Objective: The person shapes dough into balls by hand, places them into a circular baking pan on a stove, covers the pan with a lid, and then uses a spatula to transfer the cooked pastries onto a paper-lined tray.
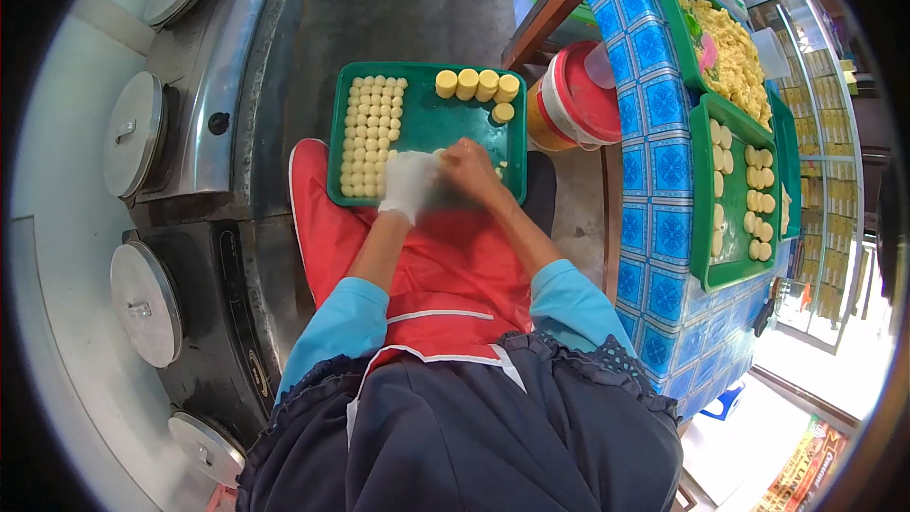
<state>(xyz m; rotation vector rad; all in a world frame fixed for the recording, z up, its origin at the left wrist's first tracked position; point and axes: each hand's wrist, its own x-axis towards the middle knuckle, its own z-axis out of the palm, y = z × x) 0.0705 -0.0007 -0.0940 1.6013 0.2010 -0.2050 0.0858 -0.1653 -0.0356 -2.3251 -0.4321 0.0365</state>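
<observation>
A green tray (431, 68) rests across my lap. Its left side carries rows of small pale-yellow dough balls (368, 133) packed close together. Toward its far right corner stand several thick yellow dough discs (466, 85), with one shorter disc (503, 113) nearer me. My left hand (409, 180), in a white glove, is over the tray's near middle beside the balls; its fingers are smeared by motion. Against it works my right hand (469, 171), bare, with fingers bent and pressed together. A bit of pale yellow shows between the hands, too blurred to name. Small dough crumbs (500, 171) lie by the right hand.
On the left are stoves (204, 152) with round metal lids (134, 135). A red-lidded bucket (583, 95) stands right of the tray. The blue-clothed table (654, 228) holds a green tray of dough pieces (749, 270) and another of crumbly yellow dough (730, 52).
</observation>
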